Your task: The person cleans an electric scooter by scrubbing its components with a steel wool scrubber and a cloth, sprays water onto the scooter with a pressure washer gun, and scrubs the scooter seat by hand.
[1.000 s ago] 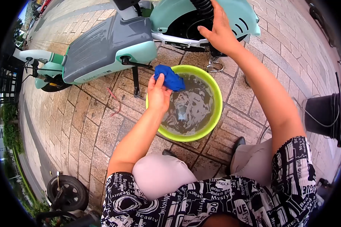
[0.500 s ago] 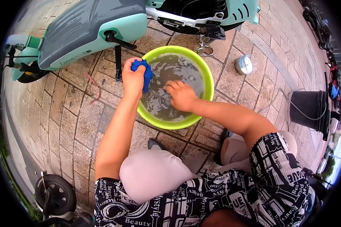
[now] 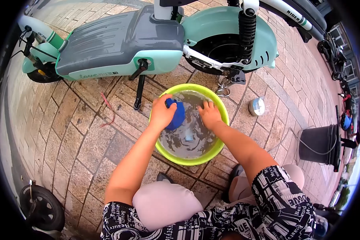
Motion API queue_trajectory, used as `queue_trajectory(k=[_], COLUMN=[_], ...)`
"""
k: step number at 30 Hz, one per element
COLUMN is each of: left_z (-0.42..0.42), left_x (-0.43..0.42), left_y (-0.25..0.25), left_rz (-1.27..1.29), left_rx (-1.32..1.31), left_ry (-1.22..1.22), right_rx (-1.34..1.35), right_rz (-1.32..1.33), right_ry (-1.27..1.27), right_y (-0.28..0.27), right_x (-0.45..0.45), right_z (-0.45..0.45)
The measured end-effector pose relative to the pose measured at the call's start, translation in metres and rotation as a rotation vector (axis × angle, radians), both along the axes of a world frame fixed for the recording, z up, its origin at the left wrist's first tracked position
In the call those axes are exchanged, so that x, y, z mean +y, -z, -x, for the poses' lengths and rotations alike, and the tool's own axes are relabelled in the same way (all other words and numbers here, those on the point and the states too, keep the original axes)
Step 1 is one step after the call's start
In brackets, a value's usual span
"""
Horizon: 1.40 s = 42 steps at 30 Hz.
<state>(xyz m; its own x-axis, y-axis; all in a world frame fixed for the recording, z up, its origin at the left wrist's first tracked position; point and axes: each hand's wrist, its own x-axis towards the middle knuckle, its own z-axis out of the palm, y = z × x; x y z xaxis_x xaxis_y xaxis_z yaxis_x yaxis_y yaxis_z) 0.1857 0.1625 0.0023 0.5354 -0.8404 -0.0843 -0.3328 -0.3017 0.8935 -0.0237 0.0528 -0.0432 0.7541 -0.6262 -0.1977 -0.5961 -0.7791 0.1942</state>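
Note:
A lime-green basin (image 3: 190, 161) of murky grey water stands on the paving. My left hand (image 3: 162, 114) is closed on a wet-looking blue cloth (image 3: 176, 116) just inside the basin's left rim, with the cloth hanging down to the water. My right hand (image 3: 211, 114) is over the water on the right side, its fingers apart and nothing visible in them. Its fingertips are at the water's surface; I cannot tell whether they dip in. A pale patch shows in the water below the hands.
Beyond the basin a mint-green and grey electric bike (image 3: 120, 44) rests on its stand (image 3: 140, 91). A small white-labelled tub (image 3: 257, 106) sits to the right, with a black bucket (image 3: 318, 145) farther off. A reddish strip (image 3: 107, 108) lies left; a wheel (image 3: 42, 207) shows lower left.
The view has tilted up, showing more of the bike. My left hand still grips the blue cloth, which now hangs more spread out. My right hand has shifted toward the basin's right side.

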Motion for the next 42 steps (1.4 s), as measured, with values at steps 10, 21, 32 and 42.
queue_trajectory(k=[10,21,32,42], left_z=[-0.034,-0.066,-0.059,-0.062], left_x=[-0.014,-0.037,-0.034,-0.034], left_y=[-0.057,-0.027,-0.026,-0.028], left_rz=[0.673,0.441,0.433,0.404], left_rx=[0.986,0.285,-0.057,-0.041], left_ry=[-0.519,-0.185,-0.27,-0.263], right_rx=[-0.846,-1.194,-1.365,-1.408], right_rz=[-0.503,-0.215,-0.02,0.042], right_ry=[0.328,-0.051,-0.119,-0.066], right_y=[-0.06,-0.164,-0.162,-0.164], right_x=[0.009,0.014,-0.001,-0.008], right_z=[-0.014,-0.107,-0.15,-0.156])
